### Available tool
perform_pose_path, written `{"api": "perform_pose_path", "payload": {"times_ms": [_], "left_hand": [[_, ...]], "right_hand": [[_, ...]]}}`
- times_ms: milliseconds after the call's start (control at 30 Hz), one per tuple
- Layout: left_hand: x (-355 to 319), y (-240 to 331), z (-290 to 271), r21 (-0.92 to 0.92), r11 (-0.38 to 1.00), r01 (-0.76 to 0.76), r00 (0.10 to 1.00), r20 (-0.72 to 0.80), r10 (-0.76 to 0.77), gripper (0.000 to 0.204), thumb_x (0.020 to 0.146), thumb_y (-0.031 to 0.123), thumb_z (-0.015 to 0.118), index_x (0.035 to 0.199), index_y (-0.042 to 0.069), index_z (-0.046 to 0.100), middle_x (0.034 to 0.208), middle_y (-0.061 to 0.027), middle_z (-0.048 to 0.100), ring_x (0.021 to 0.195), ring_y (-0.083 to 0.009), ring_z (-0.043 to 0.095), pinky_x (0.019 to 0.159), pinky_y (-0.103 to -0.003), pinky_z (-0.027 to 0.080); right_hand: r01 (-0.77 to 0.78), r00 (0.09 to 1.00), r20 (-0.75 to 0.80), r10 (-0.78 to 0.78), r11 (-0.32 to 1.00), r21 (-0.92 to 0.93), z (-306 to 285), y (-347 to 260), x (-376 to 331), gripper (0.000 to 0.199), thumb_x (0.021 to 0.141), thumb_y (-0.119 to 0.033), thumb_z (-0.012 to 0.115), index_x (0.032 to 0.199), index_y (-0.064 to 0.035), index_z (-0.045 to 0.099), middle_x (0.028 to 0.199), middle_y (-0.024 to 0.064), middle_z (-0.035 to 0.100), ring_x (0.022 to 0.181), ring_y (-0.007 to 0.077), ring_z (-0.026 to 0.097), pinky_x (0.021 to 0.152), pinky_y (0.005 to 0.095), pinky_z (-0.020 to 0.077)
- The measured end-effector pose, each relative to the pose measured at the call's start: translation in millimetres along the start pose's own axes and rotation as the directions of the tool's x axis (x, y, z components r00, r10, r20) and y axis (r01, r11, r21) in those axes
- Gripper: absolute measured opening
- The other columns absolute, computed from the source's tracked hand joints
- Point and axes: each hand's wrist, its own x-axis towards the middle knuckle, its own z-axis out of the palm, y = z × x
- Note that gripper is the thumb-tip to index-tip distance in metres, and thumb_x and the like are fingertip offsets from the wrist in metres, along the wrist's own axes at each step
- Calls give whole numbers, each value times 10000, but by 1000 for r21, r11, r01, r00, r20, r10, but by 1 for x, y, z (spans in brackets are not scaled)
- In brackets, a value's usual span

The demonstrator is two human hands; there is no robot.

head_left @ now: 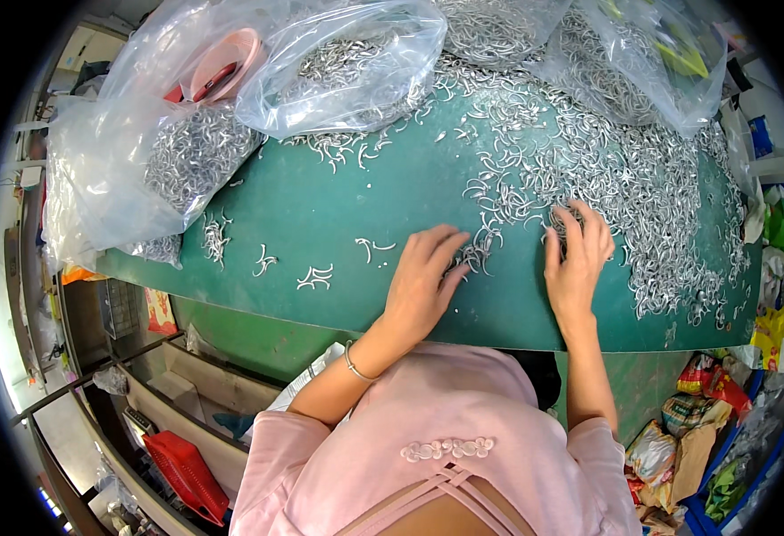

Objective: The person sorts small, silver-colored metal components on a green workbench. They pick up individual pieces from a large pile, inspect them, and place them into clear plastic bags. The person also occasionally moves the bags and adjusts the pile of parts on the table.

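Small curved silvery metal pieces point(669, 205) lie in a wide heap over the right half of the green table point(321, 196). My left hand point(423, 279) rests on the table with fingers bent and the thumb apart, beside a small cluster of curved metal pieces point(479, 250). At the heap's near edge is my right hand point(579, 255); its fingers arch over some pieces, with the thumb held away from them. What lies under those fingertips is partly hidden. Left of my left hand sit small separate groups of pieces point(316, 277).
Clear plastic bags of the same pieces point(200, 156) line the far edge, one holding a pink bowl point(231, 64). Below the table at left are a shelf and a red basket point(182, 473). Colourful packages point(678, 429) are piled at lower right.
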Motion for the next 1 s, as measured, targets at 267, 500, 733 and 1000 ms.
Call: {"api": "perform_pose_path", "payload": {"times_ms": [267,500,733,1000], "left_hand": [[-17,-18,3,35,999,-5,985,175,-1,369,761,41,734,1113,45,626,1130,-126,533,991,-309,520,838,-408,436],[-8,2,2,109,994,9,994,106,-21,453,739,55,761,1159,48,593,1124,-125,530,990,-307,522,850,-410,435],[-24,-6,-6,32,992,122,984,126,-125,354,803,-6,676,1145,28,595,1100,-148,533,973,-341,550,835,-416,461],[20,-10,4,-16,1000,-5,999,49,6,326,830,-59,614,1146,12,588,1106,-159,544,982,-358,562,847,-420,475]], "right_hand": [[76,971,221,-89,995,70,-5,-16,-8,296,806,-107,712,1093,-61,657,1263,107,552,1243,324,471,1034,500,307],[66,984,151,-100,974,215,-1,-46,-11,183,763,-132,751,895,-64,645,924,57,575,883,260,522,782,389,370],[-45,976,218,17,991,123,5,-50,-20,113,789,-60,689,865,-43,609,840,98,586,844,288,532,743,406,380],[-166,976,151,156,985,53,-9,-26,-22,209,787,28,647,994,9,644,866,144,623,826,333,551,773,426,420]]}}
